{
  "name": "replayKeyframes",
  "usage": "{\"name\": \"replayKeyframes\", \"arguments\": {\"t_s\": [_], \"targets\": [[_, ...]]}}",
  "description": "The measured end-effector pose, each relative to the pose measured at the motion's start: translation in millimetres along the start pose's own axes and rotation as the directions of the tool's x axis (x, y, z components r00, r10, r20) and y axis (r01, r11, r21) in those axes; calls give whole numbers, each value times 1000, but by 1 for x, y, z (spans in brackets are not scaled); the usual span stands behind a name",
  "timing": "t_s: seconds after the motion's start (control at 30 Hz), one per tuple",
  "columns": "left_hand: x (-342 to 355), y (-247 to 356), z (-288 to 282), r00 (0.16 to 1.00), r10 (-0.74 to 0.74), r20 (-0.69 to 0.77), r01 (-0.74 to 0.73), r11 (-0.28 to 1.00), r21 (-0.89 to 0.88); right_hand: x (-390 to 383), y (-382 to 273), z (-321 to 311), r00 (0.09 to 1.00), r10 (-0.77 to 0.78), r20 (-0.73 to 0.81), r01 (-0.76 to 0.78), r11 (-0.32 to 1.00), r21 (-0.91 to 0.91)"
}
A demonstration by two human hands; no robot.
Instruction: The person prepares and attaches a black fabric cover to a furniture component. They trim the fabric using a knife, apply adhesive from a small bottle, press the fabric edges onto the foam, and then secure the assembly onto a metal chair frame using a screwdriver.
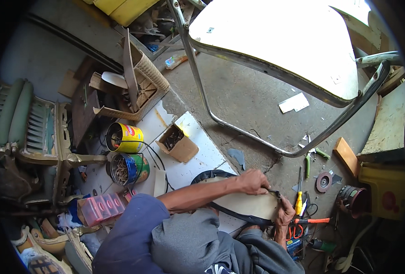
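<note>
While the panel [245, 204] lies in front of the body, its right end is worked on by both hands. By the left hand [252, 181], fingers curled nearly closed, the black cover [214, 174] is pinched at the rim; by the right hand [284, 212], also closed, the same edge is gripped just beside. What else may be between the fingers cannot be told. To the right, a yellow screwdriver [299, 203], an orange-handled tool [313, 221] and a grinding disc [324, 181] are seen on the floor [261, 107], with green-handled pliers [308, 165] a bit farther. To the left, a pink box [103, 209] is seen. On white tiles [208, 154], a blue-green tin [143, 169], a yellow tin [133, 141] and a carton [184, 148] are set, small pieces inside carton and blue-green tin. Farther off, a white board [275, 43] is carried by a metal frame [248, 135]; a woven basket [154, 80] is placed left of it.
</note>
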State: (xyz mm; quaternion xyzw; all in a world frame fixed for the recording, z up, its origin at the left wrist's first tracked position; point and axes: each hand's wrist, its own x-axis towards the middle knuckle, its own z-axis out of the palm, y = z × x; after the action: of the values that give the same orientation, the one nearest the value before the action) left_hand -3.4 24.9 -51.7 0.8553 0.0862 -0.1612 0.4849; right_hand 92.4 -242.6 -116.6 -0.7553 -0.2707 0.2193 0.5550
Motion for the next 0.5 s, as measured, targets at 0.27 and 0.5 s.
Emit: {"name": "replayKeyframes", "arguments": {"t_s": [0.27, 0.5], "targets": [[36, -29, -31, 877, 279, 392, -129, 921, -368, 45, -34, 3, 964, 138, 227, -162, 983, 91], [-11, -95, -80, 947, -8, -320, -38, 990, -137, 65, -25, 11, 962, -31, 273, 161, 868, -470]]}}
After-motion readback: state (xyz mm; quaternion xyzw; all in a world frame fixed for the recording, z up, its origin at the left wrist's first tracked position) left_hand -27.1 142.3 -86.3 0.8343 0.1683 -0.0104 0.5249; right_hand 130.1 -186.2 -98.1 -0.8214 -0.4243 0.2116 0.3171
